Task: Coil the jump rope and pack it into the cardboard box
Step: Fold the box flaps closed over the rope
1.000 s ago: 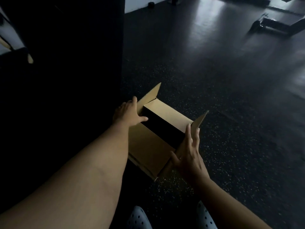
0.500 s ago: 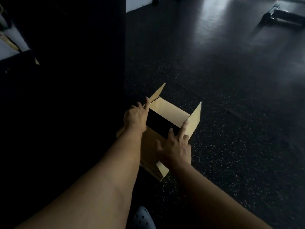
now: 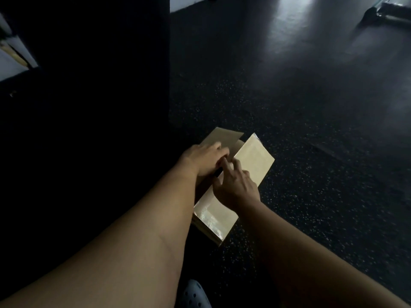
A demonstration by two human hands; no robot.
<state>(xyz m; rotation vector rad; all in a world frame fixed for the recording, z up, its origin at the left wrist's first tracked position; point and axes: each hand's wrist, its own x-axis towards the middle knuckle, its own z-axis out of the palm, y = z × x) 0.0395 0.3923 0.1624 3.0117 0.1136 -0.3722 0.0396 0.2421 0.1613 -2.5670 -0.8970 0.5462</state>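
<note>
- Both hands are on top of the cardboard box (image 3: 253, 161), seen from the head camera.
- Left hand (image 3: 205, 158) lies on the left flap (image 3: 224, 135). Its fingers look bent down at the middle gap, but blur hides whether they hold anything, so I cannot tell.
- Right hand (image 3: 235, 185) lies flat on the right flap (image 3: 254, 160). Its fingers are straight and a bit spread, and they press on the flap.
- Fingertips of the two hands meet near the dark gap between the flaps.
- Right flap is folded down and almost flat. Shiny tape shows on its near end.
- Left flap is partly down, with its far corner poking out past the left hand.
- Box sits on the dark speckled floor (image 3: 311, 196), just below the middle of the picture.
- Box's long side runs from about 7 o'clock, near the person, to about 1 o'clock, far away.
- Jump rope cannot be seen.
- One pale shoe with holes (image 3: 195, 294) shows at 6 o'clock.
- Some dark, big thing (image 3: 89, 85) fills the 9 o'clock side, just beside the box.
</note>
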